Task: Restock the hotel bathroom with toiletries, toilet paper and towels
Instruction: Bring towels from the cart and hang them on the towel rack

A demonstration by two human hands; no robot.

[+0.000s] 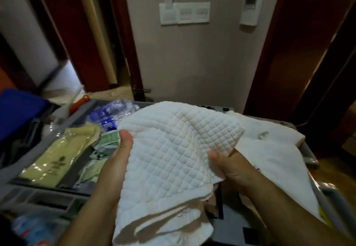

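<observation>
Both hands hold a white quilted towel [169,149] up over the middle of the grey cart [80,112], with its lower end hanging in loose folds toward the cart's near edge. The left hand [117,155] grips the towel's left edge, thumb pressed on top and fingers hidden beneath the cloth. The right hand [229,166] is closed round a bunched fold on the towel's right side, thumb against the fabric and fingers curled under it. More white towels [269,149] lie piled on the right side of the cart, partly behind the one being held. In the cart's left compartment lie pale yellow packets [57,161], with green sachets [107,141] just beside them toward the cart's centre. Clear bottles [113,112] with blue labels lie at the far side of the cart. An orange-handled tool [79,102] rests on the cart's far left corner, and a blue bag [17,111] hangs off its left end. Beyond the cart, a beige wall carries a white switch panel [185,12] and a thermostat [250,8].
</observation>
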